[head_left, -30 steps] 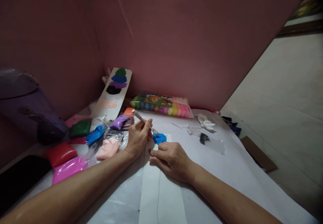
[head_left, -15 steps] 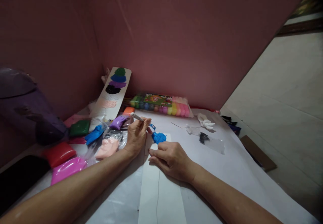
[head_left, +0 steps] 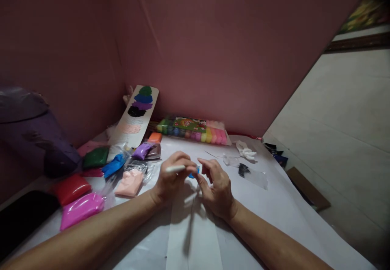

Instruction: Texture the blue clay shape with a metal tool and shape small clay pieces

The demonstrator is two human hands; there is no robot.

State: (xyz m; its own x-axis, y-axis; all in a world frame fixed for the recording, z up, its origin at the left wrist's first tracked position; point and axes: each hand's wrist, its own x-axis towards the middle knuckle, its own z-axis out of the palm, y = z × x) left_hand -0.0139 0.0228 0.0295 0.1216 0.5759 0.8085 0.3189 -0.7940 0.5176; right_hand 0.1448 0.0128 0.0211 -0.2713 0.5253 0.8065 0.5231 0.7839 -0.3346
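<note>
Blue clay, only a patch showing, sits right in the middle, between the two hands and largely hidden by their fingers; how much lies on the card and how much is on the tool, I can't tell.

Nearest of all, the white card runs up the desk between the forearms, a dark line down its length and shadows across it. Near left, a black object, then a magenta bag and a red bag just beside it.

Now the hands! The left hand is clamped on a slim pale tool, handle pointing left, working end out of sight. The right hand faces it, fingers curved, thumb and index finger parted, tips right at the blue; contact is too small to call.

Left of them comes a peach packet, with blue, green and purple packets beyond. Over on the right, a clear wrapper with black residue, and farther back a white lump.

Far side: a multicoloured clay pack lies along the pink wall, and at far left a strip with colour patches leans up, green on top.
</note>
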